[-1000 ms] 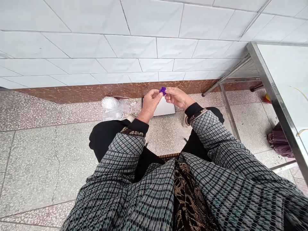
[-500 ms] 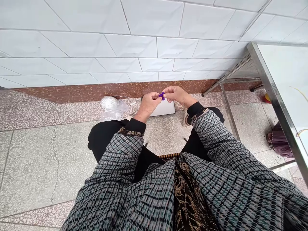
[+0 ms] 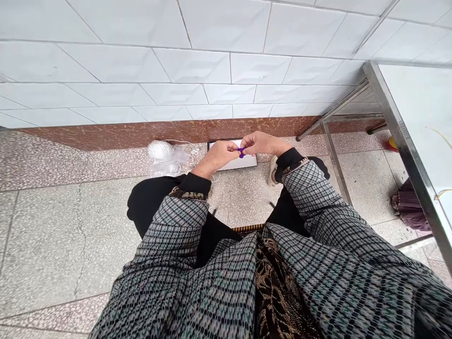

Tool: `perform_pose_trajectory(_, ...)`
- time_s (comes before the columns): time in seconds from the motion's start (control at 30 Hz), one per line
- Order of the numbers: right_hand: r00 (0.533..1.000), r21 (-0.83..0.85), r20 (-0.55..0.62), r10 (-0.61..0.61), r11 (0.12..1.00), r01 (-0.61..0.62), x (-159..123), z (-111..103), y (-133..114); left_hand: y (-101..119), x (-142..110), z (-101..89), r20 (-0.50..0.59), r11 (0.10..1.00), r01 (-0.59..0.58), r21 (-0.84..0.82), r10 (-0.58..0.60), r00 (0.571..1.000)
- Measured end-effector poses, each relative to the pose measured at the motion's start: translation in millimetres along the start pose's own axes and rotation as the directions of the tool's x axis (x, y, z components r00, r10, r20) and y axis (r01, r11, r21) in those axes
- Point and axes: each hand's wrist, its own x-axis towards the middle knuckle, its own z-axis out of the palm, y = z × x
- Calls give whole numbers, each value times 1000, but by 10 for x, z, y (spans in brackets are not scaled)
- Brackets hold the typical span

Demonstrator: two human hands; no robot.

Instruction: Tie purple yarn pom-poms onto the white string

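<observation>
A small purple piece (image 3: 242, 152), perhaps knitted or crocheted, is pinched between my two hands; its exact kind is too small to make out. My left hand (image 3: 221, 154) is closed on its left side, thumb and fingers together. From the right, my right hand (image 3: 260, 142) grips the other side, fingertips close to those of the left. Below them on the floor lies a white flat panel with a dark edge (image 3: 243, 162), partly hidden by my hands. A ball of white yarn (image 3: 160, 150) rests to the left, with clear plastic and loose strands around it.
A metal-framed table (image 3: 406, 127) with a pale top stands at the right, its legs near the wall. Beneath it are a dark purple cloth (image 3: 411, 207) and a red and yellow item (image 3: 392, 144). The white tiled wall (image 3: 197, 66) rises close in front.
Both hands have come down slightly toward me with the purple piece. My left wrist has swung a little lower and to the left.
</observation>
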Motion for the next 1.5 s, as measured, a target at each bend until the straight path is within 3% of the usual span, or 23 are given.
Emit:
perform_pose_trajectory(0.2,998,66,65,11,998,-16,-58,-30,-24,-8,-28,-149,40,997,-47,-56,49,998)
perform_pose_trajectory(0.43,989,102,107,97,989,-108,-89,-38,-50,7,-34,-266,127,988,-119,103,106,986)
perform_pose_trajectory(0.57,981,189,173,92,974,-124,-107,-35,-38,8,-40,-261,105,976,-150,155,135,985)
perform_pose_trajectory(0.67,980,354,192,56,927,-122,-99,0,-35,-9,-18,-181,31,977,-174,124,172,985)
perform_pose_trajectory(0.8,999,604,-1,48,796,-38,-30,101,-57,-63,57,75,-152,988,-138,67,146,977)
perform_pose_trajectory(0.9,976,640,-190,106,767,41,67,190,-50,-114,104,261,-190,983,-106,153,135,972)
perform_pose_trajectory(0.97,942,573,-299,152,818,50,148,234,-12,-144,112,319,-140,953,-123,276,166,976)
perform_pose_trajectory(1.07,864,300,-474,170,954,-23,251,255,74,-176,101,307,-49,882,-158,444,200,979)
perform_pose_trajectory(1.13,842,208,-517,153,977,-49,274,243,109,-186,95,271,-26,846,-164,507,206,978)
perform_pose_trajectory(1.23,873,382,-442,207,924,-26,225,224,78,-186,97,239,6,838,-159,522,183,983)
perform_pose_trajectory(1.37,927,714,-249,280,699,-20,119,227,-37,-177,104,257,2,857,-141,495,161,987)
perform_pose_trajectory(1.43,934,765,-222,281,644,-12,92,227,-70,-182,108,270,-27,850,-127,511,164,986)
perform_pose_trajectory(1.5,940,766,-212,268,643,-11,78,212,-80,-193,115,270,-47,837,-106,537,155,987)
